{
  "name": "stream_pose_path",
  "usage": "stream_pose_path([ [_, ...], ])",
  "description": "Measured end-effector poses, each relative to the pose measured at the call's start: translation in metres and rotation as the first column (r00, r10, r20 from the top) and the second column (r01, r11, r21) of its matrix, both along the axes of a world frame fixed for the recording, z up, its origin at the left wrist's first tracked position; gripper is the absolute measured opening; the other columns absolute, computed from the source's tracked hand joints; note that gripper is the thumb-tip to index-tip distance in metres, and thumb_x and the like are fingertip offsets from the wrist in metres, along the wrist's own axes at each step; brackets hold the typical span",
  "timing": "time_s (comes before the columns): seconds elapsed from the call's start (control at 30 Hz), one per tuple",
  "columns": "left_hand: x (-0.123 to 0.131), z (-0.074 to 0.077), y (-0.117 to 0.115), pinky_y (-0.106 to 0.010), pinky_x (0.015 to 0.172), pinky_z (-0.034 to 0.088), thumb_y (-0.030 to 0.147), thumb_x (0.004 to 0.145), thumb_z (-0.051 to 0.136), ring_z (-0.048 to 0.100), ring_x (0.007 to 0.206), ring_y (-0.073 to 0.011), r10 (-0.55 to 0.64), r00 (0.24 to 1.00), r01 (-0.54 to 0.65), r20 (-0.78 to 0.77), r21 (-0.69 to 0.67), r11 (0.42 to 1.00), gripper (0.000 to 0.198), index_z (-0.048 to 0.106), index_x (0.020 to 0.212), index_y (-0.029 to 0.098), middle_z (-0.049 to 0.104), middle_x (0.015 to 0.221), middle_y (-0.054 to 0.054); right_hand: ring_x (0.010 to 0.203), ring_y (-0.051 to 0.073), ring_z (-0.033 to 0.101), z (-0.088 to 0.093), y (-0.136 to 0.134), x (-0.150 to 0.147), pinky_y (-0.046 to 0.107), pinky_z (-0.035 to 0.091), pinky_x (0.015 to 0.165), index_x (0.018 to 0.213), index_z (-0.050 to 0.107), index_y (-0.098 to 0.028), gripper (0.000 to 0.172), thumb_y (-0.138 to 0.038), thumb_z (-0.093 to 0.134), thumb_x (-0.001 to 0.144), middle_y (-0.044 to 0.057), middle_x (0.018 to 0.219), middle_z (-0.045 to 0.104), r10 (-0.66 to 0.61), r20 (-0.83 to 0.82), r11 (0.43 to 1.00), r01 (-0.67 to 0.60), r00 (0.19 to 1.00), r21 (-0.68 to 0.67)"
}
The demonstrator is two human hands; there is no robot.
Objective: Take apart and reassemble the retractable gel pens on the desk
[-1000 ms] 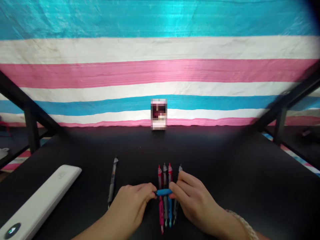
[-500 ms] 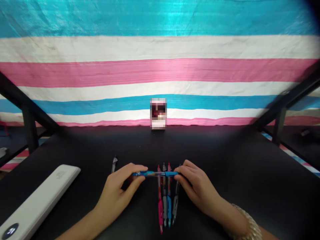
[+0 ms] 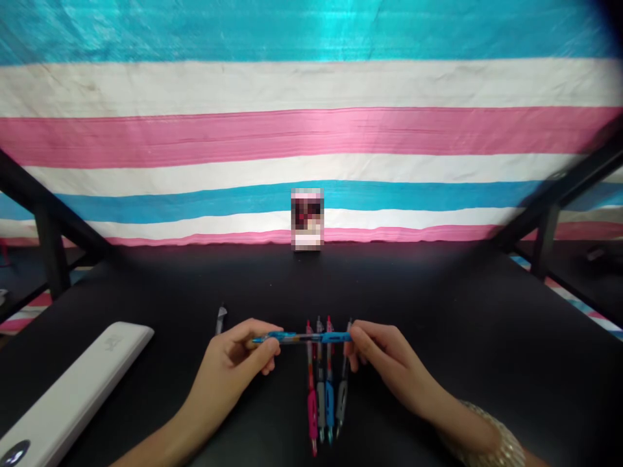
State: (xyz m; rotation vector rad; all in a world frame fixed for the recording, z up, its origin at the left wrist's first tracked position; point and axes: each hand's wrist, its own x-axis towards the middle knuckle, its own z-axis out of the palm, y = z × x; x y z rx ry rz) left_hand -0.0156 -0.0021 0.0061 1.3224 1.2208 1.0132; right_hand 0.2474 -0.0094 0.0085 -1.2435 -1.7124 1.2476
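A blue pen with a clear barrel (image 3: pixel 306 337) is held level between my two hands, above the table. My left hand (image 3: pixel 241 357) pinches its left end between thumb and fingers. Around the right end, by the blue clip, the fingers of my right hand (image 3: pixel 379 350) are closed. Beneath it several pens lie side by side, pointing away from me: a pink pen (image 3: pixel 312 408), a grey pen (image 3: pixel 320 405), a blue pen (image 3: pixel 329 402) and, slightly slanted, another grey pen (image 3: pixel 342 399). The held pen hides part of them.
A dark pen (image 3: pixel 220 319) lies beyond my left hand, partly hidden by it. At the left rests a white power bank (image 3: pixel 82 389). A small blurred card (image 3: pixel 307 220) stands at the back of the black table (image 3: pixel 413 279), before a striped sheet (image 3: pixel 389 136). Black frame bars (image 3: pixel 540 188) flank both sides.
My right thumb and fingers have shifted their grip at the pen's right end, with fingers now curled lower. My left thumb has moved up along the pen. The pen stays level.
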Motion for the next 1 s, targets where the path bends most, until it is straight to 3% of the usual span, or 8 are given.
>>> stream_pose_path([
  [0.17, -0.0012, -0.0029, 0.0001, -0.019, 0.055, 0.050, 0.030, 0.083, 0.073, 0.060, 0.055, -0.0113, -0.001, 1.000, 0.002, 0.010, -0.006, 1.000, 0.012, 0.078, 0.087, 0.019, 0.068, 0.063, 0.001, 0.065, 0.014, 0.051, 0.0028, 0.0014, -0.0002, 0.025, 0.039, 0.061, 0.078, 0.061, -0.018, 0.038, -0.052, 0.062, 0.093, 0.000, 0.071, 0.058, -0.026, -0.121, 0.994, 0.013, 0.992, -0.109],
  [0.33, -0.0006, -0.0037, -0.0003, -0.020, 0.055, 0.051, 0.030, 0.083, 0.074, 0.060, 0.055, -0.0119, -0.011, 1.000, 0.012, 0.017, -0.012, 1.000, 0.012, 0.077, 0.087, 0.019, 0.067, 0.063, 0.001, 0.054, 0.011, 0.039, -0.0002, 0.0028, 0.0010, 0.025, 0.030, 0.052, 0.066, 0.057, -0.017, 0.054, -0.057, 0.047, 0.100, -0.001, 0.061, 0.053, -0.018, -0.114, 0.986, -0.001, 0.993, -0.166],
  [0.53, -0.0014, -0.0042, -0.0006, -0.022, 0.056, 0.050, 0.028, 0.083, 0.074, 0.061, 0.057, -0.0128, 0.051, 0.998, -0.051, 0.043, -0.006, 0.999, 0.011, 0.077, 0.088, 0.019, 0.069, 0.067, 0.000, 0.056, 0.010, 0.040, -0.0009, 0.0040, 0.0020, 0.023, 0.030, 0.051, 0.083, 0.059, -0.018, 0.040, -0.057, 0.063, 0.091, -0.002, 0.070, 0.056, -0.026, -0.214, 0.978, -0.019, 0.976, -0.206],
  [0.67, -0.0016, -0.0056, 0.0000, -0.023, 0.057, 0.049, 0.029, 0.084, 0.073, 0.060, 0.057, -0.0130, 0.048, 0.998, -0.047, 0.049, -0.015, 0.999, 0.012, 0.076, 0.089, 0.019, 0.068, 0.067, 0.000, 0.052, 0.010, 0.038, -0.0009, 0.0043, 0.0018, 0.025, 0.027, 0.049, 0.069, 0.056, -0.018, 0.052, -0.062, 0.051, 0.096, -0.001, 0.062, 0.052, 0.001, -0.214, 0.966, -0.056, 0.977, -0.253],
  [0.83, -0.0019, -0.0063, -0.0005, -0.022, 0.057, 0.048, 0.030, 0.085, 0.073, 0.060, 0.058, -0.0123, 0.040, 0.997, -0.039, 0.064, -0.014, 0.999, 0.012, 0.076, 0.089, 0.019, 0.069, 0.069, 0.000, 0.051, 0.009, 0.041, -0.0016, 0.0056, 0.0020, 0.023, 0.028, 0.049, 0.081, 0.058, -0.017, 0.043, -0.059, 0.060, 0.092, -0.001, 0.065, 0.057, -0.033, -0.257, 0.958, -0.042, 0.966, -0.282],
  [0.93, -0.0026, -0.0060, -0.0012, -0.023, 0.057, 0.047, 0.032, 0.085, 0.074, 0.059, 0.057, -0.0125, 0.035, 0.998, -0.034, 0.058, -0.021, 0.999, 0.014, 0.076, 0.090, 0.019, 0.067, 0.065, 0.000, 0.050, 0.009, 0.041, -0.0029, 0.0059, 0.0018, 0.023, 0.028, 0.048, 0.070, 0.056, -0.016, 0.053, -0.062, 0.049, 0.097, 0.000, 0.061, 0.056, -0.015, -0.227, 0.960, -0.049, 0.974, -0.276],
  [1.0, -0.0031, -0.0063, -0.0015, -0.023, 0.058, 0.048, 0.032, 0.086, 0.073, 0.059, 0.058, -0.0126, 0.032, 0.998, -0.031, 0.055, -0.028, 0.999, 0.015, 0.075, 0.090, 0.019, 0.067, 0.065, 0.001, 0.050, 0.008, 0.040, -0.0033, 0.0060, 0.0016, 0.023, 0.028, 0.049, 0.070, 0.056, -0.016, 0.049, -0.059, 0.056, 0.094, -0.002, 0.061, 0.055, -0.026, -0.223, 0.965, -0.034, 0.974, -0.260],
])
